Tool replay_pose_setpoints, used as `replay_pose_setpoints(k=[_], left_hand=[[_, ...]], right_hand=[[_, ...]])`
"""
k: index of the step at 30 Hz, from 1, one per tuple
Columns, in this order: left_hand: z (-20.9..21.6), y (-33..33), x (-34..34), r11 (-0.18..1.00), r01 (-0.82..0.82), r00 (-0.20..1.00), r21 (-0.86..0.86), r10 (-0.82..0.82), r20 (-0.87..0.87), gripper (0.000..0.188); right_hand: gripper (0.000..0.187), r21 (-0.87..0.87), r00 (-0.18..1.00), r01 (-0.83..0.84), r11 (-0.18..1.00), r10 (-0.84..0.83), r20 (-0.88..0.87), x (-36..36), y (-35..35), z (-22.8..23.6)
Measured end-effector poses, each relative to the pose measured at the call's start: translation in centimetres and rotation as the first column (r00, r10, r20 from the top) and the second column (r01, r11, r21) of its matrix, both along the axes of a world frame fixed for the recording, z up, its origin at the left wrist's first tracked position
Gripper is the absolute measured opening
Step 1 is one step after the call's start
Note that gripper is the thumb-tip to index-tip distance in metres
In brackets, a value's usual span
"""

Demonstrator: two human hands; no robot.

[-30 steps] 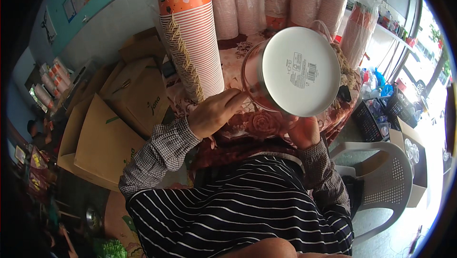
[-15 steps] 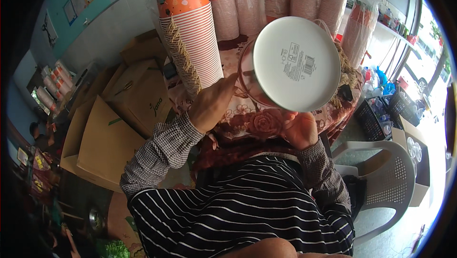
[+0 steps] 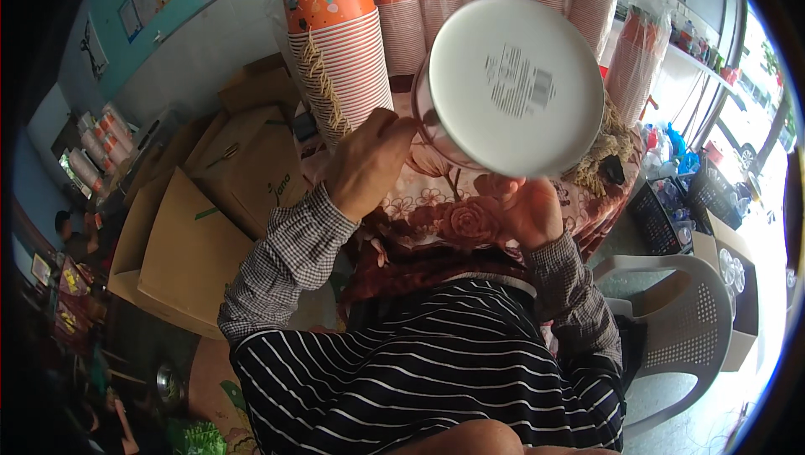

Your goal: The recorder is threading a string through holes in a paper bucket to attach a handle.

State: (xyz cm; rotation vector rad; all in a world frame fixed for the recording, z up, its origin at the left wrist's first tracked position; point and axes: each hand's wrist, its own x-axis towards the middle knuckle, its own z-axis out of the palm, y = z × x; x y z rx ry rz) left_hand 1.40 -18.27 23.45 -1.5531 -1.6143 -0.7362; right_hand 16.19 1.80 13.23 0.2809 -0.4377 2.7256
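A round paper bucket (image 3: 516, 86) is tipped so that its white base, with printed text and a barcode, faces me. Its reddish side wall shows along the left. My left hand (image 3: 369, 161) is closed at the bucket's left side, its fingertips partly hidden. Below the bucket's lower edge, my right hand (image 3: 532, 208) has its palm turned up and fingers curled; what they pinch, if anything, is hidden. Just beyond my left hand stands a tall stack of nested buckets (image 3: 344, 61), orange-patterned on top, with twine loops (image 3: 323, 82) hanging down its side.
Plastic-wrapped bucket stacks (image 3: 637, 61) line the back of the table under a floral cloth (image 3: 470, 220). A twine bundle (image 3: 605, 157) lies at the right. Cardboard boxes (image 3: 193, 245) stand left; a plastic chair (image 3: 692, 321) and black crates (image 3: 658, 212) stand right.
The bucket has moved slightly up and farther from me, keeping its base toward me. Both hands have shifted a little with it, and more of the tablecloth shows beneath.
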Motion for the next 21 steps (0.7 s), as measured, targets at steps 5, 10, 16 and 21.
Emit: replay_pose_setpoints(k=[5,10,16,21], left_hand=[[0.3,0.4,-2.3,0.959,0.205,0.937,0.196,-0.25,0.243,0.012],[0.7,0.4,-3.7,0.802,0.395,0.308,0.447,-0.574,0.759,0.014],[5.6,1.6,-6.3,0.514,0.366,0.108,0.775,-0.851,0.514,0.011],[11.9,2.0,-11.8,0.406,0.378,0.315,0.832,-0.901,0.297,0.008]], right_hand=[[0.021,0.057,0.994,-0.06,0.997,0.065,-0.088,-2.2,-0.1,3.2],[0.023,0.201,0.987,0.011,0.98,0.022,-0.162,-5.0,0.3,5.8],[0.031,0.533,0.985,0.164,0.83,-0.107,-0.136,-7.2,0.3,12.5],[0.034,0.64,0.998,0.053,0.767,-0.016,-0.064,-6.3,-0.5,10.5]])
